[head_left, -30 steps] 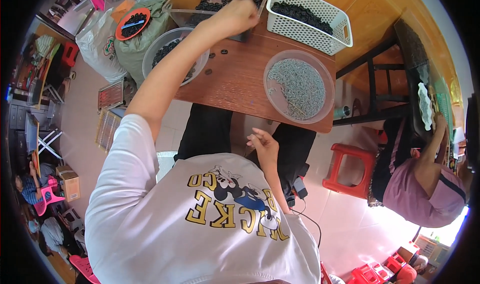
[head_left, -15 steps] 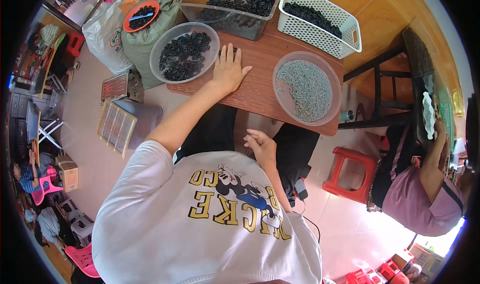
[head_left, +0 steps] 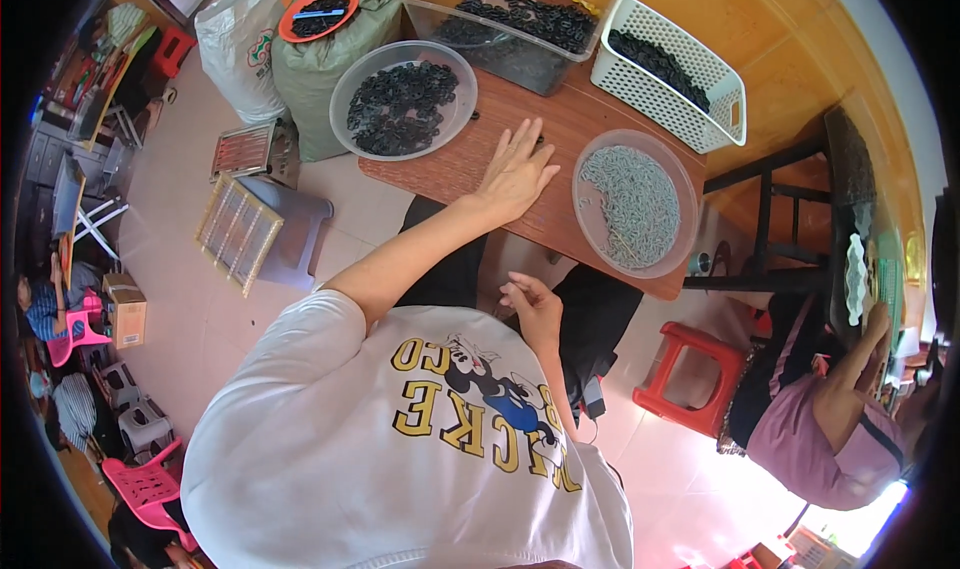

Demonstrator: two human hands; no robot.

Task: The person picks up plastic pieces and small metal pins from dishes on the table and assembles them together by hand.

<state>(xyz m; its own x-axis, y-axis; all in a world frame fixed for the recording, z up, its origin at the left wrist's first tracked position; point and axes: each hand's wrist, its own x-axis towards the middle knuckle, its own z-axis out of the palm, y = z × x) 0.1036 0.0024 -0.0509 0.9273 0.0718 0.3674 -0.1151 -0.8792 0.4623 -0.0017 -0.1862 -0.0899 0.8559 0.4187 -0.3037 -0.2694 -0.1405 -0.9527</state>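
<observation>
My left hand (head_left: pixel 515 177) lies flat on the brown wooden table (head_left: pixel 430 174), fingers stretched out. A small black piece (head_left: pixel 540 142) shows at its fingertips. To its left stands a round clear tub (head_left: pixel 462 67) of black ring-like parts (head_left: pixel 400 109). On its right is another round clear tub (head_left: pixel 686 194), with many small silvery metal pieces (head_left: pixel 635 204), perhaps screws. My right hand (head_left: pixel 535 309) is held low over my lap, in front of the table edge, its fingers curled together. Whatever they may hold is hidden.
Behind are a clear box (head_left: pixel 540 74) and a white perforated basket (head_left: pixel 655 81), both with black parts. Sacks (head_left: pixel 325 99) stand at the left, an orange plate (head_left: pixel 300 29) on top. A red stool (head_left: pixel 655 399) and a seated person (head_left: pixel 815 429) are at the right.
My left hand has slid right across the table, away from the tub of black parts. My right hand stays low with its fingers curled. The whole view has shifted slightly.
</observation>
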